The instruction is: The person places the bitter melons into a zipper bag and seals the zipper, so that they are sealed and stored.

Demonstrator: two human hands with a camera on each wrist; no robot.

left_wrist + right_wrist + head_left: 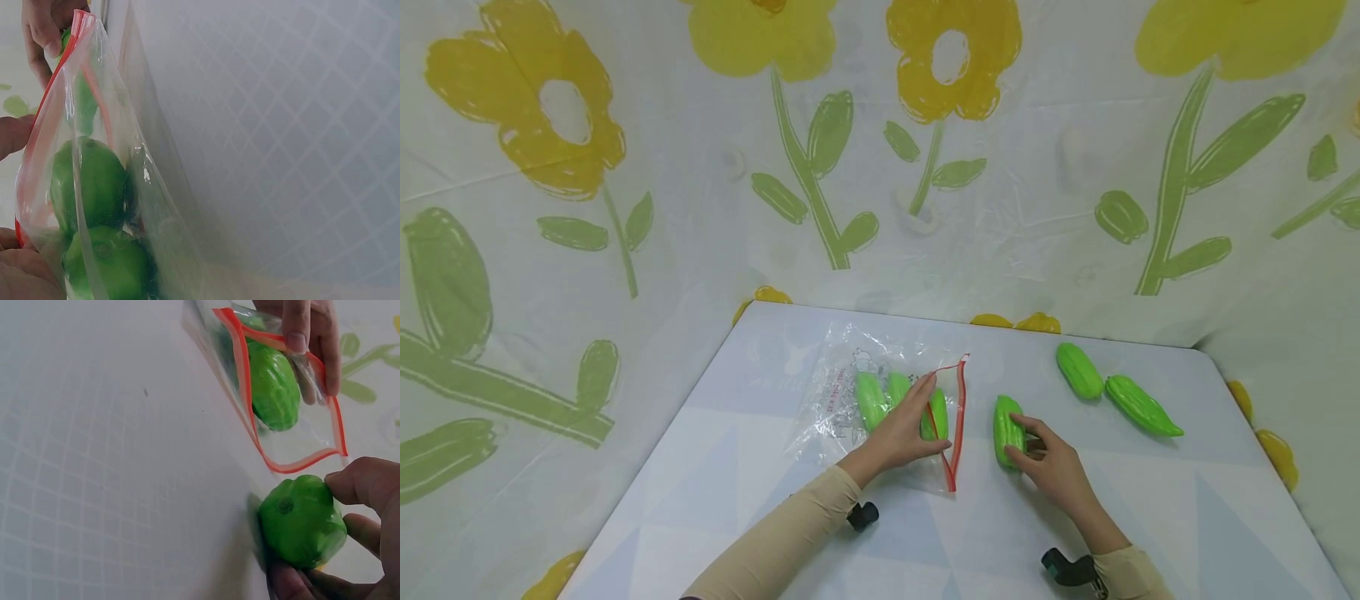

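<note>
A clear zip bag (838, 425) with a red-edged mouth (958, 417) lies on the table, its mouth to the right. Inside show three green ridged gourds (870, 402), resembling bitter melons. My left hand (898, 429) holds the bag near its mouth, thumb and fingers spread along the rim; the mouth gapes in the right wrist view. Just right of the bag, my right hand (1056, 467) grips another green ridged gourd (1006, 429) between thumb and fingers. In the right wrist view this gourd (303, 522) appears end-on, just outside the mouth.
Two more green gourds, one upright (1079, 371) and one slanting (1142, 406), lie at the table's right rear. The pale patterned table (715, 475) meets a flower-printed curtain (1037, 208) behind. Dark wrist-camera mounts (1067, 568) sit at both wrists.
</note>
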